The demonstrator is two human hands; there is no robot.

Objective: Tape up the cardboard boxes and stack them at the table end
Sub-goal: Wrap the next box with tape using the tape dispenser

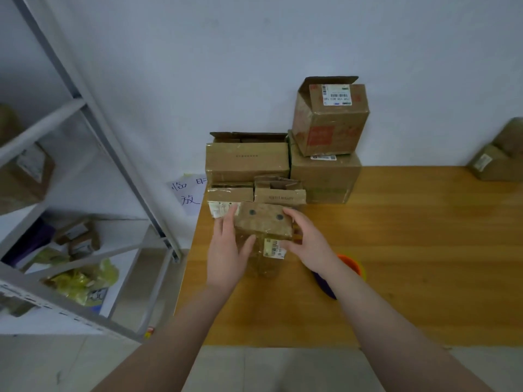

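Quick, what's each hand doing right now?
Left hand: holds the small cardboard box by its left side.
Right hand: holds the same box by its right side.

- Six cardboard boxes (247, 161) grouped at the left end of the counter (424, 250).
- Two further boxes (492, 165) at its far right edge.
- Two hands: left hand (226, 256), right hand (308, 244).
- One handwritten note (186, 193).
- One shelf rack (94, 125).

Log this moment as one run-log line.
hands: left hand and right hand hold small box | place: table end, by box stack | open-flapped box tops stack
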